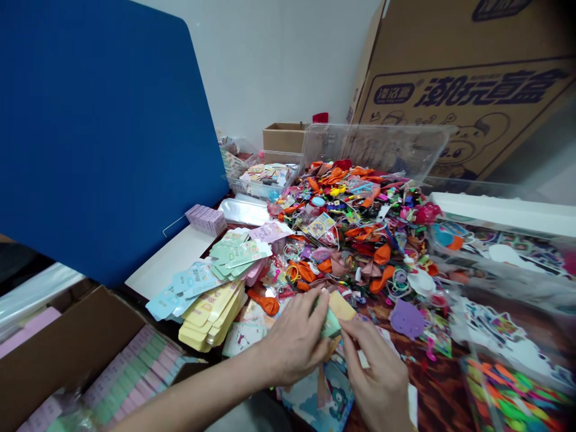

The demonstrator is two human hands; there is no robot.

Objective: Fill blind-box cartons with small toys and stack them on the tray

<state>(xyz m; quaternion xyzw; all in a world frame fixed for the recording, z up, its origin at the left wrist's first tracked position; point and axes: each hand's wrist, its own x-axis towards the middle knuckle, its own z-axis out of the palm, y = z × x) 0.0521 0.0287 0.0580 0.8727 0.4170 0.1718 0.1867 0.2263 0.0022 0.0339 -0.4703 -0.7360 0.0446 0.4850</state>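
Observation:
My left hand is closed around a small green paper box, its fingers over the top. A yellowish flap or card stands up at the box's far side; I cannot tell whether it belongs to the box. My right hand pinches at the box's right edge with thumb and finger. Below the hands lie printed cards. Just left of them are fanned stacks of flat folded cartons: yellow, blue and green. Beyond the hands spreads a heap of small toys and balloons.
A clear plastic bin backs the heap. Clear trays with stickers and bright rubbery pieces stand right. An open carton of small pastel boxes sits lower left. A blue panel and large cardboard box rise behind.

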